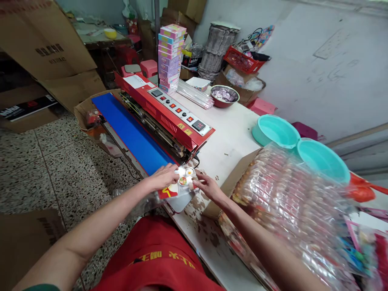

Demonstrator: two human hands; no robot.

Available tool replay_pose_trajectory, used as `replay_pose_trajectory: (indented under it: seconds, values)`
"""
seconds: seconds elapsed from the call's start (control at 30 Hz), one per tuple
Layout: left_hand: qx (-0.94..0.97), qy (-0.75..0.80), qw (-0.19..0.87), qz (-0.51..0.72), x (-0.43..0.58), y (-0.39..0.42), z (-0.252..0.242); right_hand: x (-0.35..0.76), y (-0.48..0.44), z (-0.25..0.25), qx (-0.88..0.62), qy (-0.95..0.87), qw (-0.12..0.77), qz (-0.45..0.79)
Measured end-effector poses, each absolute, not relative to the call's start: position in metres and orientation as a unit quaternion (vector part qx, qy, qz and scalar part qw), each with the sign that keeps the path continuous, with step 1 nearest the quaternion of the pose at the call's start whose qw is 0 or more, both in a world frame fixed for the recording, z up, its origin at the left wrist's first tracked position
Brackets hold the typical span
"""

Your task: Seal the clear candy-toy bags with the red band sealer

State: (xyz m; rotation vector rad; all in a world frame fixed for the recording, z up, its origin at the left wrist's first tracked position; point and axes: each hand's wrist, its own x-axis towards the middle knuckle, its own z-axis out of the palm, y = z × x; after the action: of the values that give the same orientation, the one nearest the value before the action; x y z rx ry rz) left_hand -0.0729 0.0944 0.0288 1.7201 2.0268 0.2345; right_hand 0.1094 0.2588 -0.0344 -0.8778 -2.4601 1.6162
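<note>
A clear plastic pack (182,181) with small round pieces in it, one like a fried egg, lies between my hands at the near end of the sealing machine (172,111). My left hand (164,177) closes on its upper left side, fingers bent over the edge. My right hand (208,186) pinches the right edge between thumb and fingers. A red and yellow printed part (168,191) shows below my left hand. The blue conveyor belt (133,131) runs away from the pack to the upper left. Under the pack is a pale rounded plate (181,203).
At right, a carton (232,178) holds stacked clear packs (273,182). Two turquoise basins (275,130) stand behind it. Beyond the machine are a stack of small boxes (171,58), clear plastic strips (195,93) and a metal bowl (224,96) of sachets. Large cardboard boxes (45,40) stand at left.
</note>
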Motion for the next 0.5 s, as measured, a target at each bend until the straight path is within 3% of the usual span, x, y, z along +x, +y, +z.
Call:
replay_pose_trajectory:
  seconds: [0.13,0.3,0.5]
  values:
    - [0.629,0.745,0.171,0.141,-0.060,0.103,0.031,0.109,0.245,-0.018,-0.233,-0.840,0.036,0.488]
    - [0.603,0.750,0.154,0.222,-0.051,0.117,0.028,0.098,0.228,-0.005,-0.132,-0.815,0.023,0.564]
    - [0.410,0.736,0.309,0.440,-0.068,0.116,0.013,0.082,0.233,-0.012,-0.245,-0.703,0.009,0.667]
